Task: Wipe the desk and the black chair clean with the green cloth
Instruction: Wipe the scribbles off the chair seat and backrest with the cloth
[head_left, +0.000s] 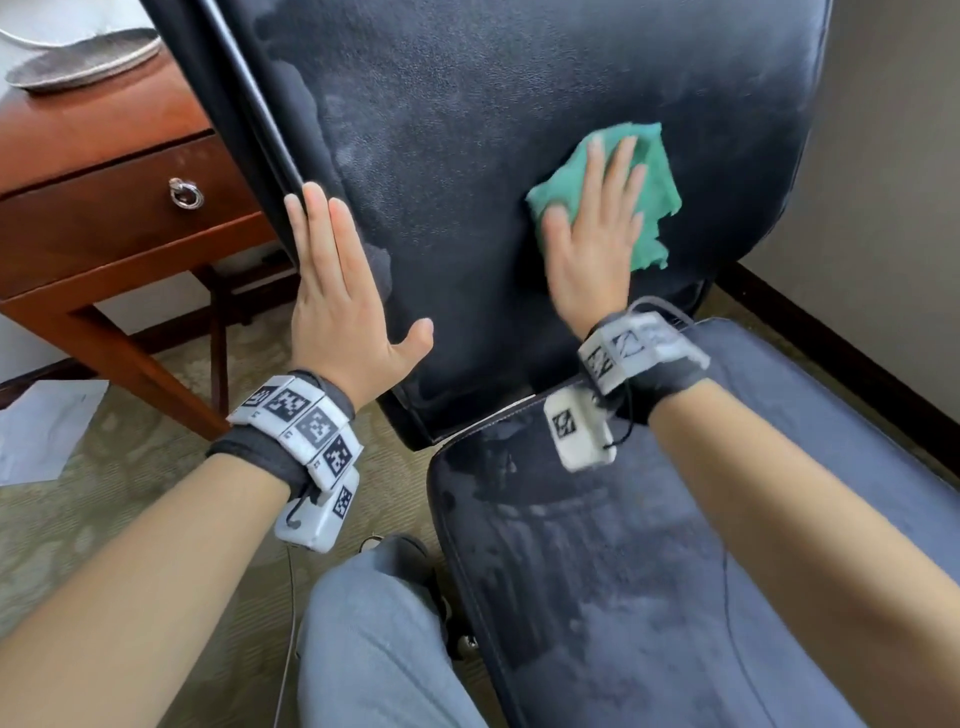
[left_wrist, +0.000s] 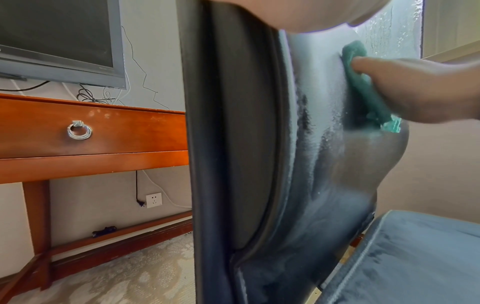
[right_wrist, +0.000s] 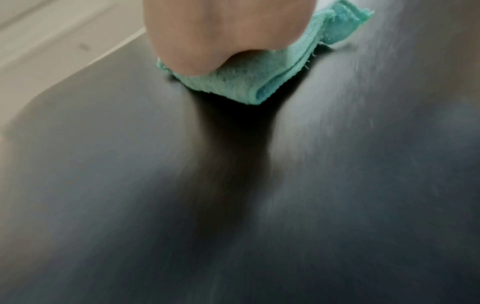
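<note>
The black chair's backrest (head_left: 467, 130) fills the upper middle of the head view, dusty in streaks, with its seat (head_left: 727, 545) below at the right. My right hand (head_left: 597, 228) lies flat with straight fingers on the folded green cloth (head_left: 657, 187), pressing it against the backrest. The cloth (right_wrist: 233, 82) shows under the palm in the right wrist view and edge-on as the cloth (left_wrist: 363, 88) in the left wrist view. My left hand (head_left: 332, 280) rests flat and open on the backrest's left edge. The wooden desk (head_left: 104, 171) stands at the left.
The desk has a drawer with a ring pull (head_left: 185, 194) and a grey mat (head_left: 83, 62) on top. A monitor (left_wrist: 59, 37) and cables sit above it. White paper (head_left: 41, 431) lies on the carpet. My knee (head_left: 374, 623) is beside the seat. A wall (head_left: 883, 182) stands close at right.
</note>
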